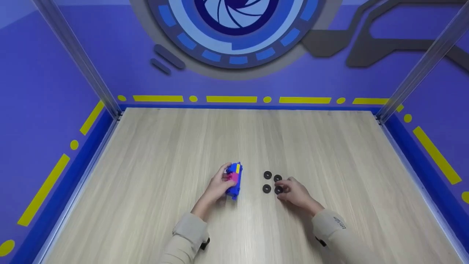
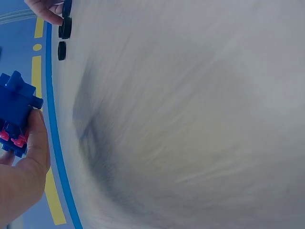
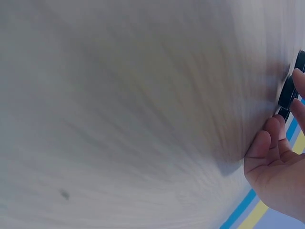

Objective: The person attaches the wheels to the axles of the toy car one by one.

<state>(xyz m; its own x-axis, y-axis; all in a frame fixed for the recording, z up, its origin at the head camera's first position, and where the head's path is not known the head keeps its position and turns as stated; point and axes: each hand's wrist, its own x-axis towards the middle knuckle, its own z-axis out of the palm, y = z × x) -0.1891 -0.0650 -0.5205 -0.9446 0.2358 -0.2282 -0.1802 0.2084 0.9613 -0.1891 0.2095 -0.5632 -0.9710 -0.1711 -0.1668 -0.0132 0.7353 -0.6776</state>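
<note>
My left hand [image 1: 216, 187] holds a blue toy car body [image 1: 237, 186] with pink and yellow parts, thumb on its near side. In the left wrist view the toy car body [image 2: 16, 106] shows short blue pegs sticking out, and it is held above the table. My right hand [image 1: 298, 192] is at a group of small black wheels, thumb and forefinger on either side of the nearest right wheel [image 1: 279, 190]. Close by lie the other wheels, a front left wheel [image 1: 266, 189], a back left wheel [image 1: 268, 175] and a back right wheel [image 1: 277, 178].
The pale wood-grain table [image 1: 176, 146] extends around both hands. Blue panels with yellow marks [image 1: 231, 99] stand along its back and sides. Metal posts [image 1: 86, 66] rise at the back corners.
</note>
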